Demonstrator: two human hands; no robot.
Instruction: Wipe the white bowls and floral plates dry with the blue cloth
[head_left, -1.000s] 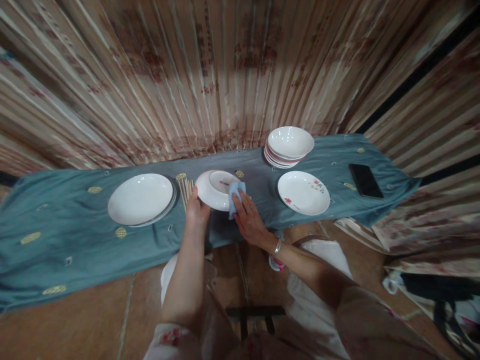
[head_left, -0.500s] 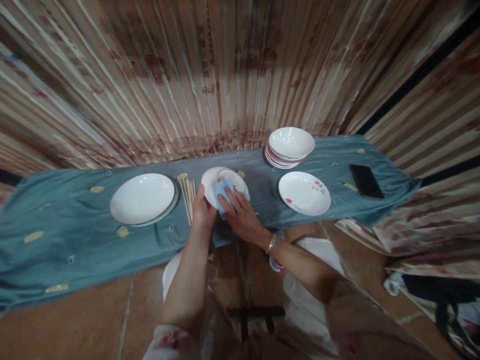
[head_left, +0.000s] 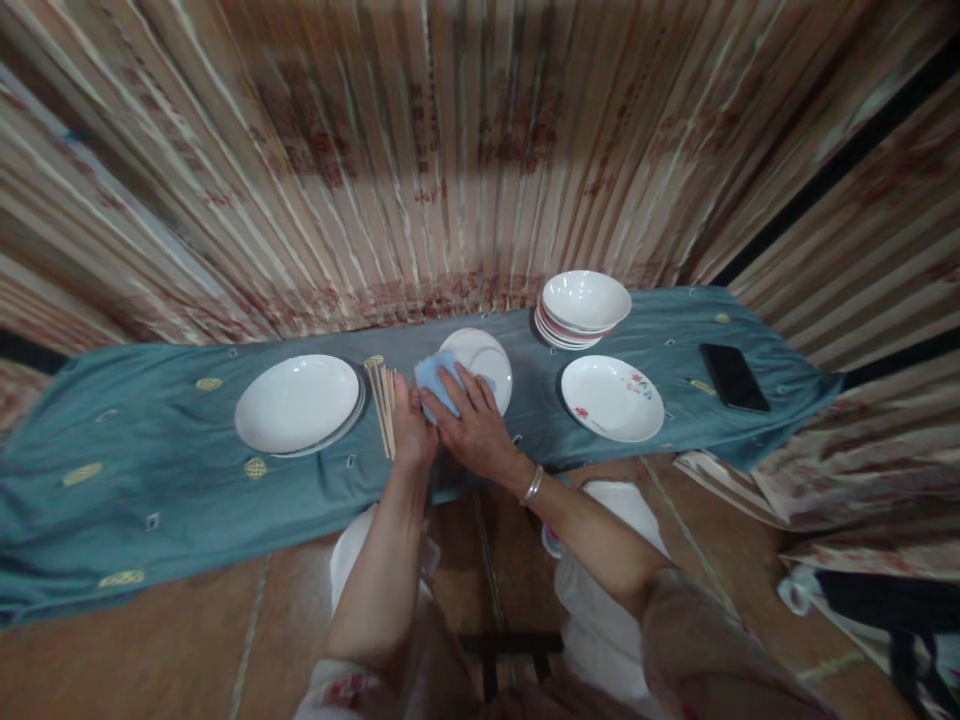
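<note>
Gripping the cloth (head_left: 433, 383), the right hand (head_left: 478, 425) had swept to the left side of the dish (head_left: 493, 364) the left hand (head_left: 414, 428) held, so wiping had apparently covered more.

A round, glossy white dish (head_left: 495, 366), partly hidden at its near left by a crumpled light-blue cloth (head_left: 430, 376).

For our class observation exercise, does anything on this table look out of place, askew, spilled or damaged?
A black rectangular phone lies on the teal fabric tablecloth, right of the white floral ceramic plate, mildly odd because it isn't tableware. No spill or breakage shows.
</note>
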